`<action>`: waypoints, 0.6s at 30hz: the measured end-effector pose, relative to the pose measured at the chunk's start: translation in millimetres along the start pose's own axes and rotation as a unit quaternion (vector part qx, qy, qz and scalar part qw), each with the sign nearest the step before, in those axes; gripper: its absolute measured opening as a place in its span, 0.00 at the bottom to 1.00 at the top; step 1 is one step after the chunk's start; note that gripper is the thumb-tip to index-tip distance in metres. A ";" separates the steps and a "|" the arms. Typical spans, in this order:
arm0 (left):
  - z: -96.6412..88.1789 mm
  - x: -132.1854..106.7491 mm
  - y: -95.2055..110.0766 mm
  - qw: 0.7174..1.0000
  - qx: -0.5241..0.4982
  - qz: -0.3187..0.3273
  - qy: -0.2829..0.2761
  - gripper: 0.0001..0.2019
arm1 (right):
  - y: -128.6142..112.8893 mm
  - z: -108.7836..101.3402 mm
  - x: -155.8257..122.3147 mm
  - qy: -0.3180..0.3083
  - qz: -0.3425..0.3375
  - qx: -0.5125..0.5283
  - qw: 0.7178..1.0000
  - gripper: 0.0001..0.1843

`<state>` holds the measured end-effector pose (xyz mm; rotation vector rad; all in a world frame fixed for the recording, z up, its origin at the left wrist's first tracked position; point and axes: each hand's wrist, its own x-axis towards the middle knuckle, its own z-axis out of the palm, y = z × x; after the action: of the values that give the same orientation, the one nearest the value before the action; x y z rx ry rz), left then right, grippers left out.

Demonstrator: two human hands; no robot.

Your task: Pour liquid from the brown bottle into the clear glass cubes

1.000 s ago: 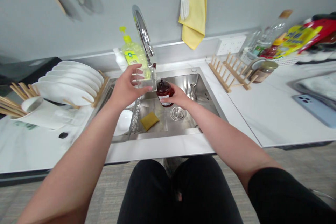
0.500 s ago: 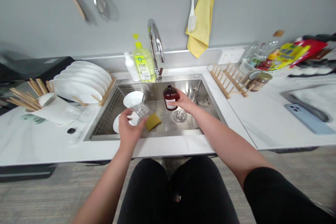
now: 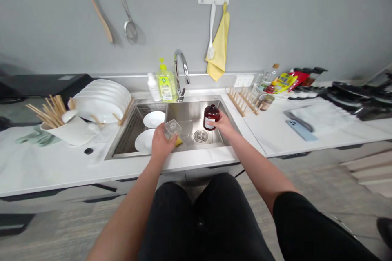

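My left hand (image 3: 161, 142) is closed around a clear glass (image 3: 172, 127), held over the front of the steel sink (image 3: 186, 111) just above a yellow sponge (image 3: 178, 141). My right hand (image 3: 224, 123) grips a dark red-brown bottle (image 3: 210, 116) with a white label, upright over the sink's right side near the drain (image 3: 200, 136). Two white dishes (image 3: 149, 129) lie in the sink's left half on a wire rack.
A tap (image 3: 180, 69), a yellow soap bottle (image 3: 164, 84) and a white bottle (image 3: 152, 86) stand behind the sink. White plates (image 3: 102, 100) and a chopstick holder (image 3: 64, 124) are left; a wooden rack (image 3: 241, 100), jars and a phone (image 3: 301, 129) right.
My left hand brought the glass down from the tap to the sink's front, over the sponge. My right hand kept the bottle. The view has pulled back and widened.
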<state>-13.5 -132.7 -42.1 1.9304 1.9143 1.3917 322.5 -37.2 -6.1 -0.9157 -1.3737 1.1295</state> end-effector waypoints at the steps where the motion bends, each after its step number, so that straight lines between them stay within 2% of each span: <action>1: 0.6 0.0 0.0 1.000 0.001 0.002 0.000 0.37 | -8.3 -12.8 -6.3 0.007 -0.006 -0.007 1.000 0.48; 6: 2.9 1.0 0.1 1.000 0.004 -0.012 -0.006 0.37 | -36.9 -92.2 -31.7 0.056 -0.020 -0.049 0.997 0.46; 11: 3.8 1.0 -0.6 1.000 0.004 -0.011 -0.010 0.38 | -32.6 -170.3 -50.5 0.176 0.009 -0.084 0.981 0.48; 14: 3.4 0.6 0.4 1.000 0.004 -0.009 -0.015 0.37 | -20.6 -203.9 -58.8 0.248 0.036 -0.095 0.964 0.48; 18: 3.2 0.7 1.7 0.999 0.011 -0.022 -0.019 0.36 | -5.1 -228.5 -66.5 0.299 0.032 -0.113 0.947 0.45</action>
<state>-10.4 -130.8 -42.5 1.8974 1.9518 1.3167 557.1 -71.8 -26.4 -1.3466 -0.9807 0.6583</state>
